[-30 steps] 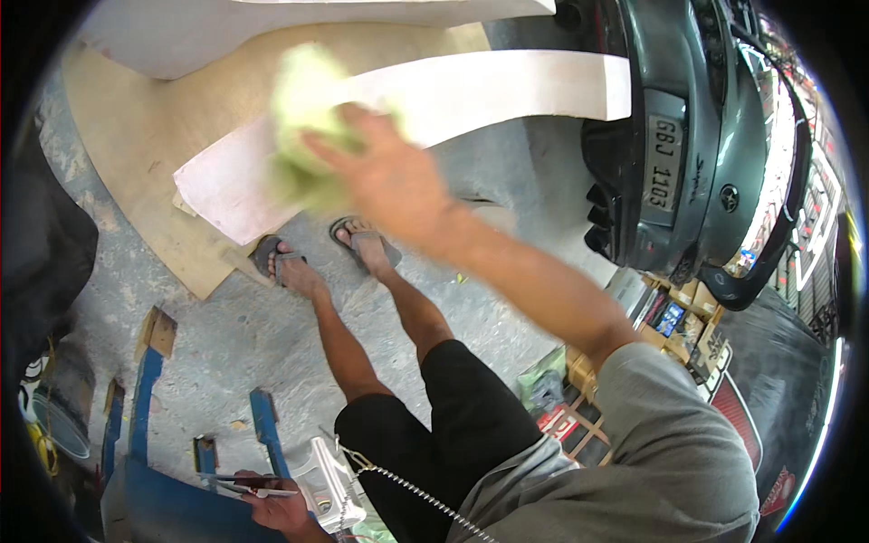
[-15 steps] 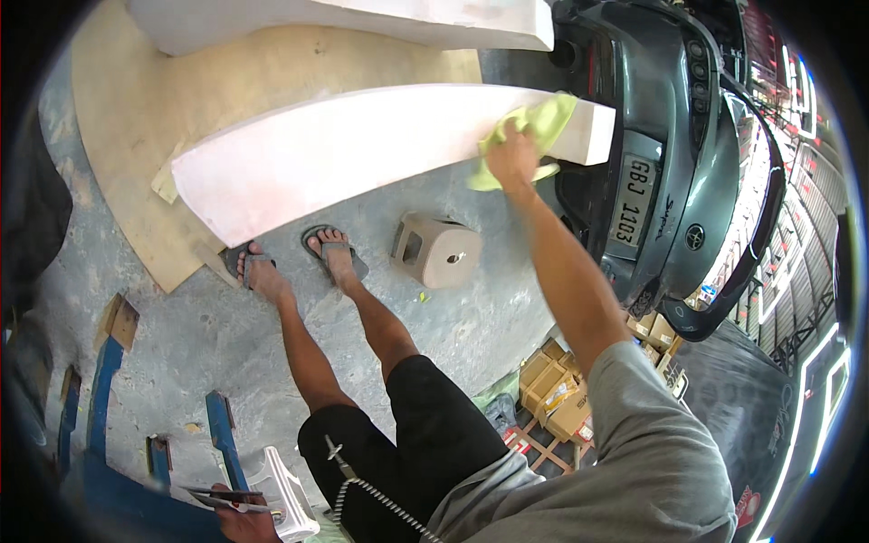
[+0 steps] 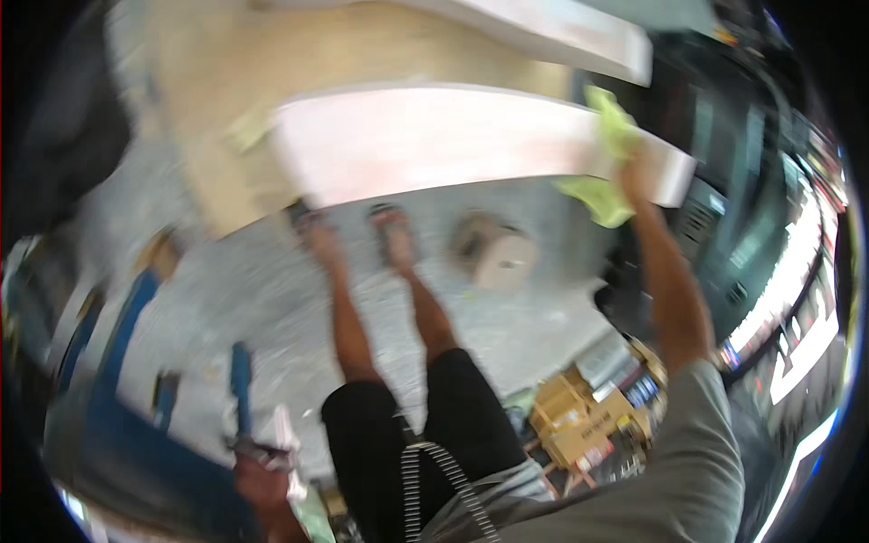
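Observation:
A yellow-green cloth (image 3: 599,201) is bunched under my right hand (image 3: 637,172), which is closed on it at the right end of a long, curved white panel (image 3: 434,140). Part of the cloth lies on the panel's top face and part hangs over its near edge. Down at the lower left, my left hand (image 3: 262,484) is closed around thin, flat, dark and grey plates (image 3: 262,450); blur hides their exact kind. Nothing else is in that hand.
Behind lies a second white piece (image 3: 579,36) above a tan board (image 3: 344,50). A beige stool (image 3: 502,258) stands near my feet. At the right is a dark car (image 3: 733,244), with cardboard boxes (image 3: 579,434) below it. Blue metal arms (image 3: 127,317) reach up at the lower left.
The view has swung, shifting the panel, stool and feet rightward in the picture, and it is blurred. My right hand keeps the cloth at the panel's right end; the left still holds the plates.

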`<state>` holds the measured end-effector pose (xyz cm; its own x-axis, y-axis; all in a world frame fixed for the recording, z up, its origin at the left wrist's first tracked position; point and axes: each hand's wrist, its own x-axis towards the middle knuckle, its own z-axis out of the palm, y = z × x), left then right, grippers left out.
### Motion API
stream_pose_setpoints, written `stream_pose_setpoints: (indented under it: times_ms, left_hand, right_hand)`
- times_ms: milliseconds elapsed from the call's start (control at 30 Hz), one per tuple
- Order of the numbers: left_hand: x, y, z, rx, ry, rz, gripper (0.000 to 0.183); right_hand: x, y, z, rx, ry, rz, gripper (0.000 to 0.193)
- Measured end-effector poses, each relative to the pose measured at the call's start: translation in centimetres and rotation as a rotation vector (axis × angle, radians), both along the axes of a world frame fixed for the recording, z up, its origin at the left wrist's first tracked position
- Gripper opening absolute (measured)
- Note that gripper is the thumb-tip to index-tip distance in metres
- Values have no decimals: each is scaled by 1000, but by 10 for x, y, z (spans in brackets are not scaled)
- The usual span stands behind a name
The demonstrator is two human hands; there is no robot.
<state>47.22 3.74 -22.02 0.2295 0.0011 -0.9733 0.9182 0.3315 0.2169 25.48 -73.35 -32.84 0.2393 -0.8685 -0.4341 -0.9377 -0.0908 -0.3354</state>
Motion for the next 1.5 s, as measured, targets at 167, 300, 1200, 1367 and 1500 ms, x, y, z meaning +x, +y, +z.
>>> stream_pose_setpoints:
  times_ms: [167,300,1200,1367,1500]
  left_hand:
    - [-11,-33,-3,-432,-139,71,37]
    - [-8,-68,-13,-560,-195,125,35]
    - [0,-145,-1,-378,-530,452,49]
    - [-18,-234,94,-445,-736,452,45]
    - [-42,-284,167,-617,-837,470,37]
  right_hand:
    - [36,31,-49,-431,366,567,56]
    - [161,189,-63,-442,65,584,62]
    - [312,396,24,1048,-656,672,89]
    - [236,333,187,1517,-765,657,109]
    - [194,309,271,1542,-862,543,54]
